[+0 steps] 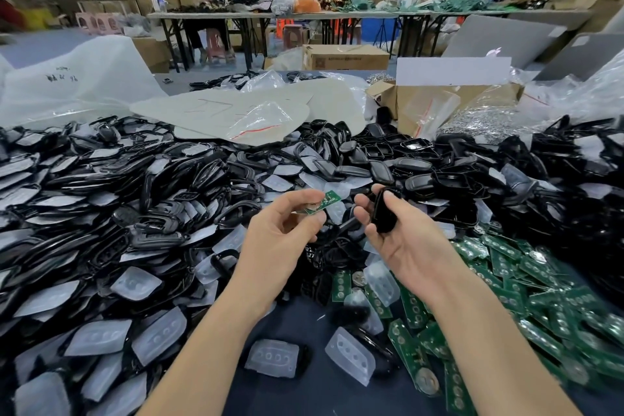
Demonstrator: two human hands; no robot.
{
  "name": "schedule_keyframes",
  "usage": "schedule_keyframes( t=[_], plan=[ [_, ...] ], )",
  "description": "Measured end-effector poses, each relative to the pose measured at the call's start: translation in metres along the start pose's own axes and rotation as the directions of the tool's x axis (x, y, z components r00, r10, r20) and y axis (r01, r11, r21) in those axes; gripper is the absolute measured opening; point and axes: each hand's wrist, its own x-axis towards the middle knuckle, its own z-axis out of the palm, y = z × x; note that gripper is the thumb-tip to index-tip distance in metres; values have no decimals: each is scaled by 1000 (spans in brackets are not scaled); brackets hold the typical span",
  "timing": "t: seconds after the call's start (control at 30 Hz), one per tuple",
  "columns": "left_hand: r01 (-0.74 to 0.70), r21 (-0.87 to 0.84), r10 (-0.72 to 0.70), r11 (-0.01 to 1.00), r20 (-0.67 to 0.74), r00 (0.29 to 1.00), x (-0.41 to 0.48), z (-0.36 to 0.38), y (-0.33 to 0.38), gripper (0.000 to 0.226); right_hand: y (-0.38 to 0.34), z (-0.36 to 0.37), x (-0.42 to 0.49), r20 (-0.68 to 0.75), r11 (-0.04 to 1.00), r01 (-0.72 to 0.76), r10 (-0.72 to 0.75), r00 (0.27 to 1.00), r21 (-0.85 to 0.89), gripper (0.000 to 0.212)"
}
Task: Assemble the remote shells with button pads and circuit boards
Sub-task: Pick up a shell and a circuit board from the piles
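My left hand (287, 226) pinches a small green circuit board (327, 202) between thumb and fingers, the board tilted up to the right. My right hand (398, 233) grips a black remote shell (385, 211), held upright a short gap to the right of the board. Board and shell are apart. Both hands hover above the table over heaps of parts: black shells (141, 199) and translucent button pads (158, 336) to the left and ahead, green circuit boards (526, 287) to the right.
The dark table surface (297, 324) shows between my forearms, with loose button pads (271, 356) on it. Behind the heaps lie plastic bags (260, 121), a white foam sheet (216, 108) and an open cardboard box (439, 101). Other people work at far tables.
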Motion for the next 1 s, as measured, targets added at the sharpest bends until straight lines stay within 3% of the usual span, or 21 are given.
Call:
schedule_keyframes(
  t=[0.17,0.3,0.4,0.57,0.8,1.0],
  plan=[
    [-13,-14,13,1000,8,1000,-1,0,1,24,5,1,0,81,996,44,-37,996,-83,21],
    [-14,-51,14,999,-15,1000,0,1,1,21,15,1,0,151,925,191,-148,977,-329,25],
    [-6,-58,3,998,-49,999,2,0,0,22,18,2,-1,195,870,262,-196,961,-418,26],
    [-21,-34,18,999,-72,997,4,0,-3,23,21,5,-2,267,824,304,-193,944,-478,30],
    [-47,123,68,991,-169,983,2,1,-8,5,27,5,0,314,814,305,-160,936,-495,40],
    [-65,112,82,992,-159,984,2,-1,-6,4,26,4,1,346,805,337,-176,921,-488,39]
  ],
)
